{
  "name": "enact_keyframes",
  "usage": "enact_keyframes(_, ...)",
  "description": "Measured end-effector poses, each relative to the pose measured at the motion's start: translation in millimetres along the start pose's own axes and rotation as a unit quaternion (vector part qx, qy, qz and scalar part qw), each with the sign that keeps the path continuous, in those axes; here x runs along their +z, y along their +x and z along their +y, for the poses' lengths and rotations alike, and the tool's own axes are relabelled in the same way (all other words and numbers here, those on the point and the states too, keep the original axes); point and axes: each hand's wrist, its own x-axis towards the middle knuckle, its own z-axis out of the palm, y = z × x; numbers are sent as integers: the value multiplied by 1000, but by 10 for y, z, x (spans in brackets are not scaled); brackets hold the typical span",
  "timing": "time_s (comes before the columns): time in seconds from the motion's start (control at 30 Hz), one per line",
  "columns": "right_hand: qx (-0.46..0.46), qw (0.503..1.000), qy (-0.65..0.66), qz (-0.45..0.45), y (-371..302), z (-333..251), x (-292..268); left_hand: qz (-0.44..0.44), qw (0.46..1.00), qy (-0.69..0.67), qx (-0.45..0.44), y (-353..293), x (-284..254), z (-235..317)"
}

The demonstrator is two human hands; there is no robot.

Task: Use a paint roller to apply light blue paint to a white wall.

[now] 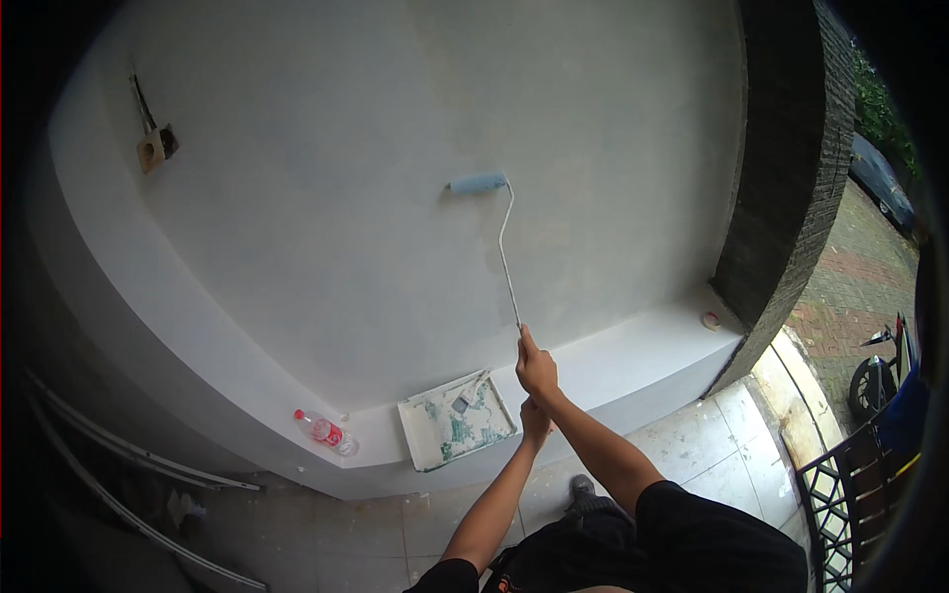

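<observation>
A paint roller [478, 184] with a pale blue sleeve and a long bent wire frame rests against the grey-white wall [336, 188]. Both of my hands grip it low down. My right hand [536, 368] is closed round the upper part of the handle, and just beneath it my left hand [535, 419] is closed too; the handle itself is mostly hidden in them. Left of my hands, a paint-smeared white tray [407, 435] sits on the white ledge [623, 356], with a small brush [469, 391] lying in it.
A clear bottle with a red cap [324, 431] lies on the ledge's left part. A tape roll [711, 320] is at its right end, by a dark rough pillar [791, 188]. An electrical box with wires [156, 148] sticks out at upper left. A metal railing [840, 504] stands lower right.
</observation>
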Motion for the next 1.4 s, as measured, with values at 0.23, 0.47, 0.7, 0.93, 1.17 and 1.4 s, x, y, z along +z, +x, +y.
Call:
enact_keyframes(0.23, -99, 988, 43, 114, 1393, -1140, -802, -70, 991, -58, 100, 685, 453, 1823)
enact_keyframes(0.47, -104, 991, -8, 89, 1420, -846, -870, -64, 986, -109, 107, 828, 748, 1489)
enact_keyframes(0.7, -22, 998, -47, -22, -195, 728, 22, 32, 998, -4, -56, -70, 333, -820)
enact_keyframes(0.93, -91, 996, -18, 12, 565, 370, -331, 38, 998, -2, 40, 453, 701, -112)
enact_keyframes(1.17, -136, 989, 12, 61, 1418, -292, -677, 0, 987, -67, 144, 1112, 883, 784)
enact_keyframes(1.4, -49, 999, 9, -6, 205, 622, -81, 55, 998, 20, -24, 304, 450, -636)
